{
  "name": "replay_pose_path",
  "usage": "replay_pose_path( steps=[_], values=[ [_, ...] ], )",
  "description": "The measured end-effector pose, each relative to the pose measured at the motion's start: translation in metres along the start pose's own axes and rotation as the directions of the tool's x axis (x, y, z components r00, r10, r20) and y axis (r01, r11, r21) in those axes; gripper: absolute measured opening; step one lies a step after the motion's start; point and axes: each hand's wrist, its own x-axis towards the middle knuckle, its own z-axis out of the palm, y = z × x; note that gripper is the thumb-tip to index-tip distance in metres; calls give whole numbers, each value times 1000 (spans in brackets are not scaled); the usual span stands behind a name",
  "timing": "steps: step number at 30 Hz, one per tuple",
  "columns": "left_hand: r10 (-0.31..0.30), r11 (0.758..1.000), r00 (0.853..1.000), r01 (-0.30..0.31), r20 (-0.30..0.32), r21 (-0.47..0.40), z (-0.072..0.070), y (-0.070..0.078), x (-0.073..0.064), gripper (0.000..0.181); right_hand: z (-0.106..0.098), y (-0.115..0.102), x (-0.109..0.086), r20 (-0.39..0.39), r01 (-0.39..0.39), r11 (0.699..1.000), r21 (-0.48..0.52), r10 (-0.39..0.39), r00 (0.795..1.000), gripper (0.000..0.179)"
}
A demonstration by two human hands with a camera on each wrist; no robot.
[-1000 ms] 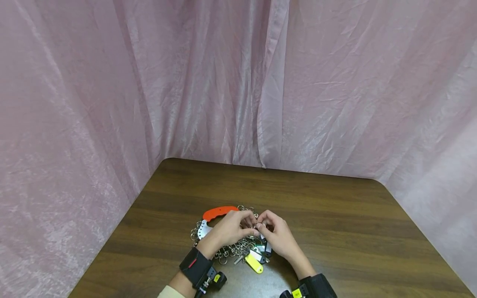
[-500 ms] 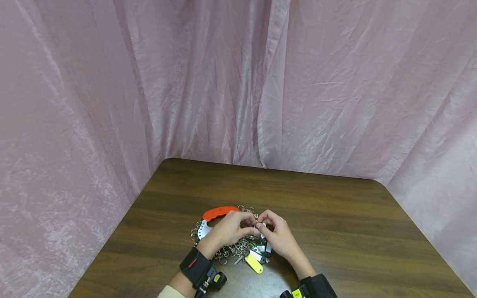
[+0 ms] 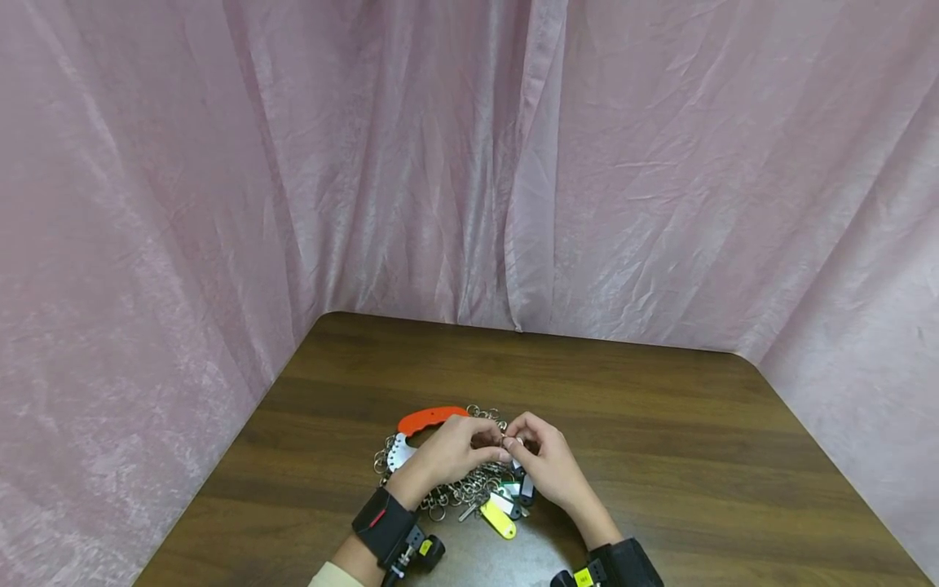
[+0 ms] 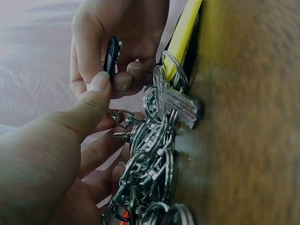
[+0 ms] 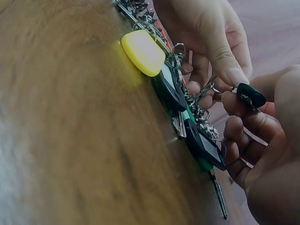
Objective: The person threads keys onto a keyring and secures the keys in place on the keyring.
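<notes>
My left hand (image 3: 451, 448) and right hand (image 3: 546, 465) meet fingertip to fingertip above a heap of metal key rings (image 3: 462, 489). The left fingers pinch a small metal ring (image 4: 117, 116) linked to the heap. Between the right thumb and fingers is a small black key tag (image 5: 251, 95), with a silver toothed edge beside it; the left thumb tip touches it in the left wrist view. Below the hands lie a yellow key tag (image 3: 500, 518), dark tags with white labels (image 5: 206, 145) and a silver key (image 4: 180, 105). The fingers partly hide the ring.
An orange curved handle (image 3: 433, 419) and a white notched plate (image 3: 400, 452) lie behind and left of the left hand, with more rings around them. Brown wooden table (image 3: 660, 424) extends on all sides. Pink curtains (image 3: 411, 163) hang behind it.
Hardly anything moves: both hands keep their pinch in the same spot, with only a slight shift of the fingertips. The tags and rings on the table stay put.
</notes>
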Motion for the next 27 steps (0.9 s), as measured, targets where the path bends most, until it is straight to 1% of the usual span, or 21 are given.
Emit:
replay_pose_path(
  steps=[6,13,21,27],
  values=[
    [5,1000,1000,-5,-17,2,0,-1,0,15,-3,0,0,-6,2,1000,-15,-2,1000,4],
    [5,1000,999,-5,-35,11,-1,-1,0,20,-5,1,0,-24,-27,998,-53,25,999,9],
    [2,1000,998,-1,-56,17,-3,1,0,26,-5,6,2,-66,-61,993,-100,54,996,10],
    [-38,997,998,35,-49,-74,-2,0,-1,28,-6,7,2,-95,-87,989,-120,76,993,11]
  ],
)
